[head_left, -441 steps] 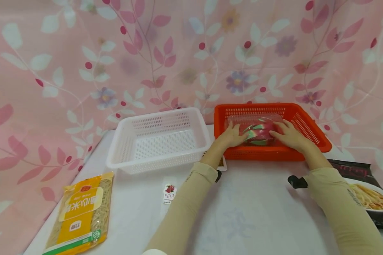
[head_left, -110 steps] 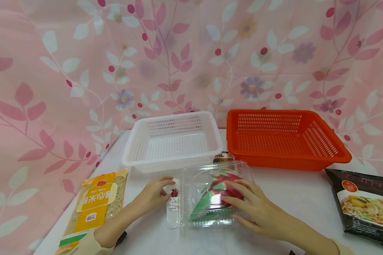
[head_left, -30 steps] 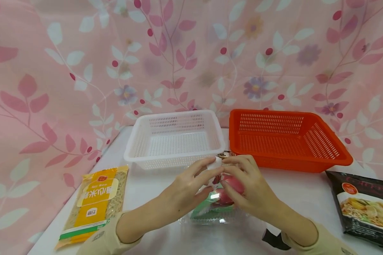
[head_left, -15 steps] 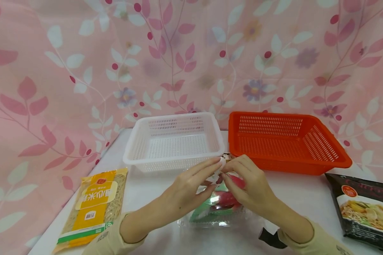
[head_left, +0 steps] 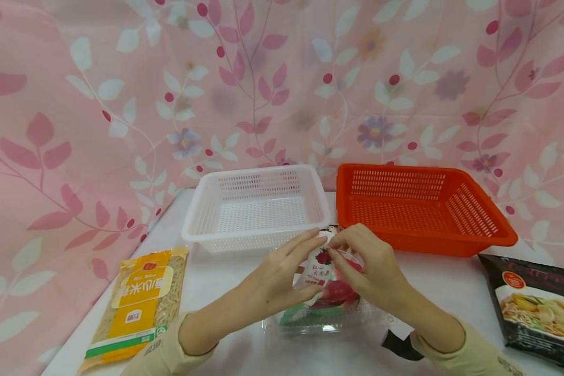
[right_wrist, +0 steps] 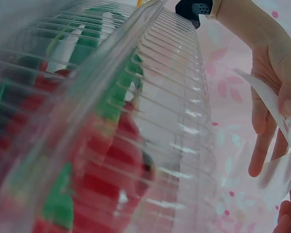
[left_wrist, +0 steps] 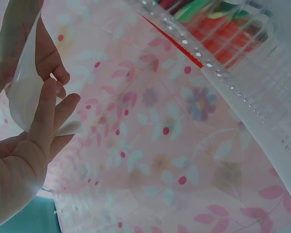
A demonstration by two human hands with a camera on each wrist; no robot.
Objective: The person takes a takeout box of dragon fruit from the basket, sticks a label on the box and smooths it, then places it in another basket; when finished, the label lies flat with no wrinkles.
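Both hands hold a white label [head_left: 314, 271] printed with a red dragon fruit, above a clear plastic clamshell box [head_left: 274, 325] with red and green dragon fruit [head_left: 340, 292] inside. My left hand [head_left: 274, 277] has the label between its thumb and fingers at the left side. With thumb and fingertips, my right hand [head_left: 373, 269] pinches the upper right edge. In the left wrist view the label's white sheet [left_wrist: 26, 97] curves between the hands. The right wrist view has the label [right_wrist: 276, 99] bent, with the left thumb on it and the ribbed box [right_wrist: 174, 121] close by.
A white basket [head_left: 258, 241] and a red basket [head_left: 427, 243] stand at the back. Partly hidden behind the hands is a small printed pack [head_left: 331, 228]. A yellow noodle pack [head_left: 138, 305] lies at left, a black noodle bag [head_left: 540, 308] at right.
The box came out of the red basket to the table front. The label, earlier lying on the table, was picked up; over the last second it has turned and its print now shows.
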